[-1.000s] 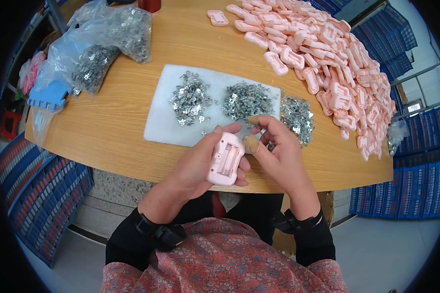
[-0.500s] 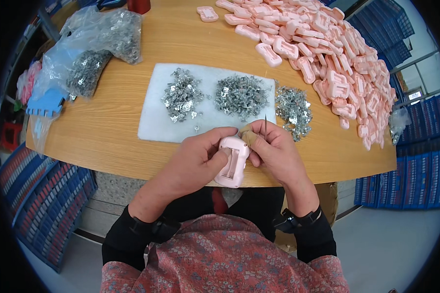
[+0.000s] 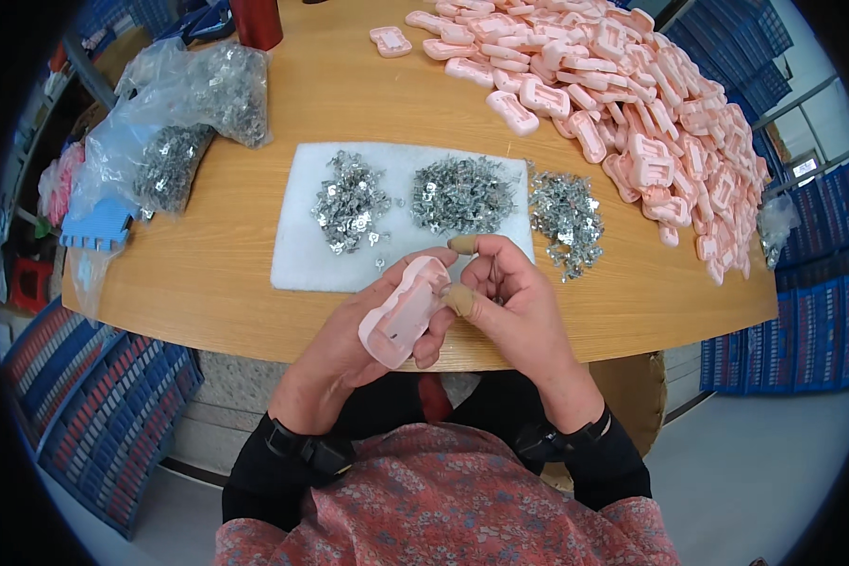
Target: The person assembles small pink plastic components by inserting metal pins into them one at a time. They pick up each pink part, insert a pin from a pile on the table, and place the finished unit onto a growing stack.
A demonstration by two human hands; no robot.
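Note:
My left hand (image 3: 335, 335) grips a pale pink plastic casing (image 3: 407, 316), tilted with its hollow inner side up. Tan covers are on the thumb and index fingertip of my right hand (image 3: 505, 302). That thumb meets the casing's right edge, while the index finger stands apart from it. The other right fingers are curled round a thin pointed metal tool, mostly hidden now. Beyond the hands lies a white foam sheet (image 3: 288, 250) bearing a left heap of small metal contact pieces (image 3: 349, 203) and a middle heap (image 3: 462, 193). A third metal heap (image 3: 566, 222) lies beside the sheet's right edge.
A large pile of pink casings (image 3: 623, 104) covers the table's far right, with one stray casing (image 3: 390, 41) left of it. Plastic bags of metal pieces (image 3: 226, 90) sit at the left, near a red cylinder (image 3: 257, 24). Blue racks (image 3: 113, 406) stand below the table.
The casing has turned over from its battery-compartment side to its hollow side. My right index finger has lifted away from the thumb, and the tool's point no longer shows above the hand.

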